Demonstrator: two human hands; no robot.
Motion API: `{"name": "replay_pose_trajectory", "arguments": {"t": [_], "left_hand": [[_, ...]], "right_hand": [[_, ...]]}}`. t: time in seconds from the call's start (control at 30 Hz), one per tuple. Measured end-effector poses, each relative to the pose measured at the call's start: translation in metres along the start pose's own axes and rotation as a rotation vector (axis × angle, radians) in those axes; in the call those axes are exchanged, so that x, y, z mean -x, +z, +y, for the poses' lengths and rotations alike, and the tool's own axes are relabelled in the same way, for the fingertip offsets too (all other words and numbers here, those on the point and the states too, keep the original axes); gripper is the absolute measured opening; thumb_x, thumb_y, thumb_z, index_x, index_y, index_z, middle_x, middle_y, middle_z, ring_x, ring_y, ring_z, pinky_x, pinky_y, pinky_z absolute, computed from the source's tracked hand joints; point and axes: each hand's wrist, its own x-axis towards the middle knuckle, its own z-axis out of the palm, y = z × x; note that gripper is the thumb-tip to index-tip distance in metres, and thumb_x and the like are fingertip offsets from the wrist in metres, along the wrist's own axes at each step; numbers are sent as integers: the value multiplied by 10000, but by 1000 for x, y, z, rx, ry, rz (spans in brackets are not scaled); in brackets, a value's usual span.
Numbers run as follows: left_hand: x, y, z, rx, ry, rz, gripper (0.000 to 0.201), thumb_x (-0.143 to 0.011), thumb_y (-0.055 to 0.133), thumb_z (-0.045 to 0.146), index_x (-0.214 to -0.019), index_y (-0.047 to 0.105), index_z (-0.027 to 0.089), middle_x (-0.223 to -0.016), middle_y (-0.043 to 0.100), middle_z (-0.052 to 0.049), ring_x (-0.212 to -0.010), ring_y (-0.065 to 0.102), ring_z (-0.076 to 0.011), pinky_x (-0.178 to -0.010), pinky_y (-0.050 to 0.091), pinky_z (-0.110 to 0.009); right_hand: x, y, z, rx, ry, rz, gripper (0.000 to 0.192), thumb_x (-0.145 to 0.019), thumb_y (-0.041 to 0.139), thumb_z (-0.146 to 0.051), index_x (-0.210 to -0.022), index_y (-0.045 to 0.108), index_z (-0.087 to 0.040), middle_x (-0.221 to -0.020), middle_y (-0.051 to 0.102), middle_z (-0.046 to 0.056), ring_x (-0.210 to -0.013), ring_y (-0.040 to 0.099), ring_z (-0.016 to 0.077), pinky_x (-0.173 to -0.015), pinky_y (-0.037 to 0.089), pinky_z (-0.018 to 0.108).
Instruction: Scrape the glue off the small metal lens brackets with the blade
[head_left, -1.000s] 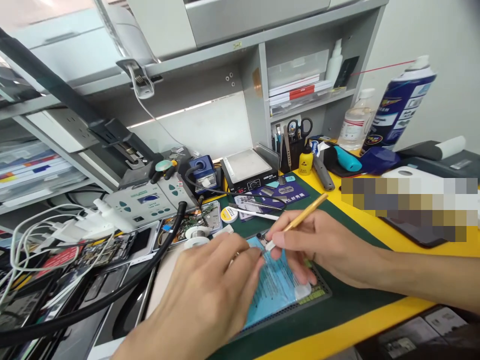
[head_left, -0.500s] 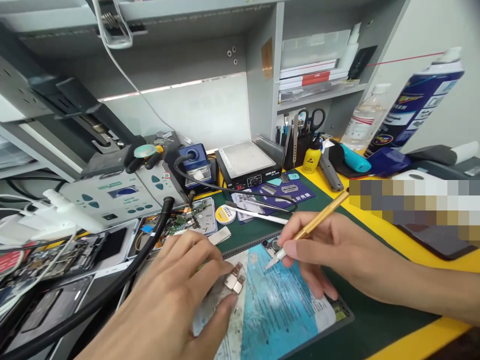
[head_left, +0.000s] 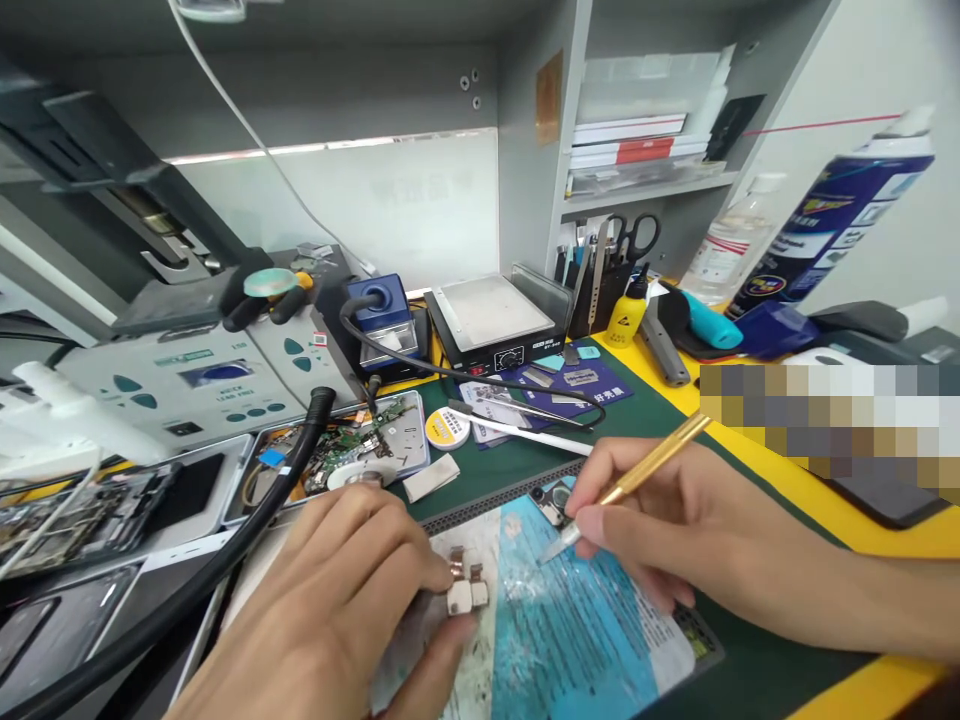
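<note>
My left hand [head_left: 337, 610] pinches a small metal camera module [head_left: 463, 588] between thumb and fingers over the blue work mat [head_left: 592, 650]. My right hand [head_left: 675, 530] holds a gold-handled knife [head_left: 637, 475] like a pen; its blade tip rests low over the mat, a short way right of the module. Another small camera part [head_left: 551, 500] lies on the mat's far edge, just behind the blade.
A black hose [head_left: 247, 530] crosses at left in front of a grey soldering station [head_left: 195, 385]. A tray of circuit boards [head_left: 337, 450], solder paste tin [head_left: 447, 428], tweezers [head_left: 517, 412] and hot plate [head_left: 495, 320] stand behind. A spray can [head_left: 832, 215] and bottles stand at right.
The view has dipped and closed in on the mat. My left hand drew back from the blade, showing the module in its fingertips; the knife tip dropped lower over the mat.
</note>
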Motion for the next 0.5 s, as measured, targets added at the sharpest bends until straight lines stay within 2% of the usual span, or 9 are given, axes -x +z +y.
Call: {"name": "replay_pose_trajectory", "arguments": {"t": [0.1, 0.23, 0.33, 0.5], "left_hand": [[1, 2, -1, 12, 7, 22, 191, -871, 711, 181, -1010, 590, 231, -933, 603, -15, -986, 531, -258, -1011, 364, -464], [-2, 6, 2, 73, -36, 75, 109, -901, 630, 170, -968, 626, 257, -886, 615, 18, -920, 522, -231, -965, 368, -441], [-4, 8, 4, 101, -77, 105, 100, -921, 610, 180, -904, 646, 271, -839, 618, 41, -881, 542, -205, -992, 371, -422], [-5, 9, 6, 70, -47, 135, 153, -930, 561, 129, -877, 631, 255, -820, 620, 39, -852, 563, -189, -1070, 341, -428]], "right_hand": [[3, 2, 4, 30, 10, 10, 338, -932, 754, -483, -896, 616, -177, -703, 589, -19, -483, 442, 48, -444, 379, 160], [5, 4, 7, 92, -3, 25, 298, -967, 711, -463, -912, 631, -181, -660, 508, -41, -529, 380, 65, -462, 340, 169], [4, 6, 8, 115, 2, 27, 271, -965, 717, -438, -911, 642, -184, -610, 446, -63, -527, 355, 70, -457, 303, 173], [3, 9, 8, 119, -7, 37, 272, -877, 812, -420, -906, 664, -194, -565, 416, -76, -499, 325, 72, -442, 235, 200]]}}
